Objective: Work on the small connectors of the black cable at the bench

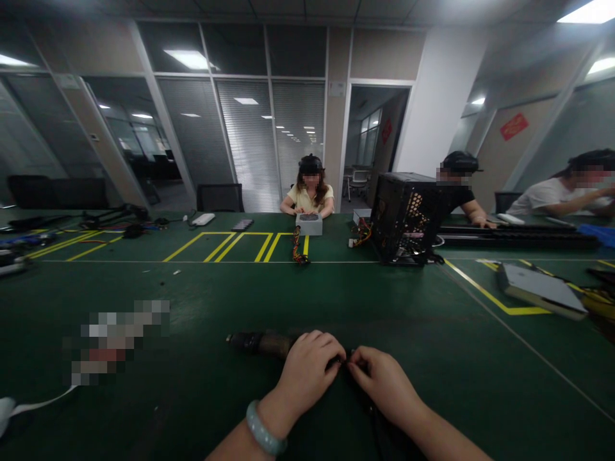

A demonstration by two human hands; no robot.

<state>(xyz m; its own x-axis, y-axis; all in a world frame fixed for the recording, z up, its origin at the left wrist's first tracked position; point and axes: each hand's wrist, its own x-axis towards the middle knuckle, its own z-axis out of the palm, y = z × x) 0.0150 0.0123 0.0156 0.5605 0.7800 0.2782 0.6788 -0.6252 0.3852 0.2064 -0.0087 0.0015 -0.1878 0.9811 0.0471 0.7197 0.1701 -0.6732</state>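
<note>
In front of me on the green table, my left hand [312, 362] curls over the right end of a dark, tube-shaped tool [269, 344], fingers closed. The tool's black left end has a small pale tip, while its middle looks brownish. Just right of it, my right hand [384, 381] pinches with thumb and forefinger, its fingertips almost meeting those of my left hand. A black cable [369, 404] runs from there down along my right wrist. The join between tool and cable is hidden by my fingers.
Ahead stand a grey power supply [309, 224] with bundled wires [300, 256] and a black computer case [406, 218]. A flat silver box [541, 288] lies right; a blurred-out power-strip-like object [118, 342] lies left. Several people sit across the table.
</note>
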